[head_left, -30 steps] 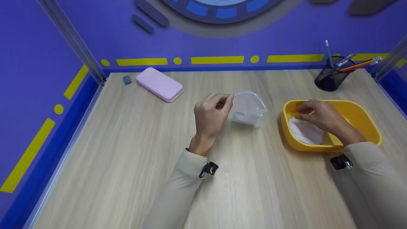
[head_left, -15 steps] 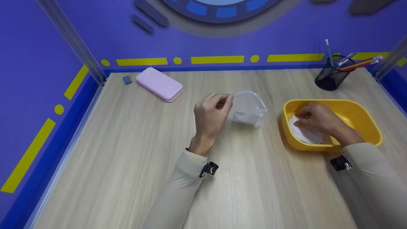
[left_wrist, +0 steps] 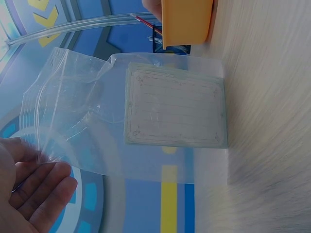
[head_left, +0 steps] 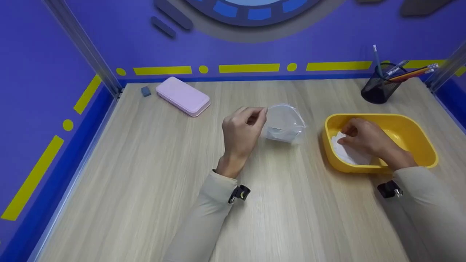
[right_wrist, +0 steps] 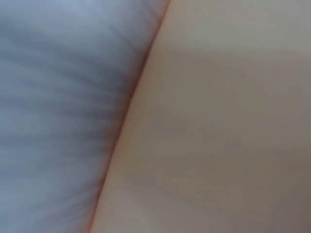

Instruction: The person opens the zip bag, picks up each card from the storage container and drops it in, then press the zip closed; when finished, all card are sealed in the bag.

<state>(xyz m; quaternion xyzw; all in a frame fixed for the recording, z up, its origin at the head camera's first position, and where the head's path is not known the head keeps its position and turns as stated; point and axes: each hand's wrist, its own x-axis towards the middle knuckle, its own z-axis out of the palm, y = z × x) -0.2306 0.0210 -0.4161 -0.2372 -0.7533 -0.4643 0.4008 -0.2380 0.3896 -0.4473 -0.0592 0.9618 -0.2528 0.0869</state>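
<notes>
At a wooden desk [head_left: 145,174] walled in blue and yellow, a person's left hand [head_left: 242,133] pinches the edge of a clear zip bag [head_left: 285,123] at centre, while the right hand [head_left: 366,138] rests on white paper [head_left: 344,153] inside a yellow tray [head_left: 418,138] at right. A pink case [head_left: 182,96] and a small grey eraser [head_left: 146,91] lie far left; a black mesh pencil cup [head_left: 378,89] stands far right.

Bare counter [head_left: 145,174] stretches wide along the left and near sides. Between the clear bag [head_left: 285,125] and the yellow tray [head_left: 418,131] runs a narrow open strip. The tray's walls hem in the right hand [head_left: 364,138]. At the far edge stand a pink case [head_left: 183,96], a small eraser [head_left: 146,91] and a pencil cup [head_left: 378,89].
</notes>
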